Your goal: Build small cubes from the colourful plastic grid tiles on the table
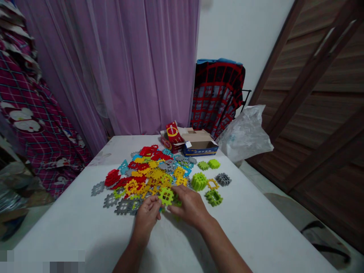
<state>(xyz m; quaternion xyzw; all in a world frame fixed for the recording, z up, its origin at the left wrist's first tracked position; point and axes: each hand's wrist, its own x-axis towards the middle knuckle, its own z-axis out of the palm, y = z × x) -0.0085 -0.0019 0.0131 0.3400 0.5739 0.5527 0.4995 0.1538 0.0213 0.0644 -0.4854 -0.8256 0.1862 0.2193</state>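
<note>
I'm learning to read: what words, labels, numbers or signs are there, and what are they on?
I can't read any for sure.
Blue box: pale characters, too small and blurred.
Red pack: yellow oval sign, writing too blurred.
Red box beside it: marking too blurred.
Bag: faint marks, unreadable.

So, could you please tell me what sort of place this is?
Probably a room in a home, perhaps a bedroom: purple curtains hang behind the white table, and dark wooden cupboard doors stand to the right.
</note>
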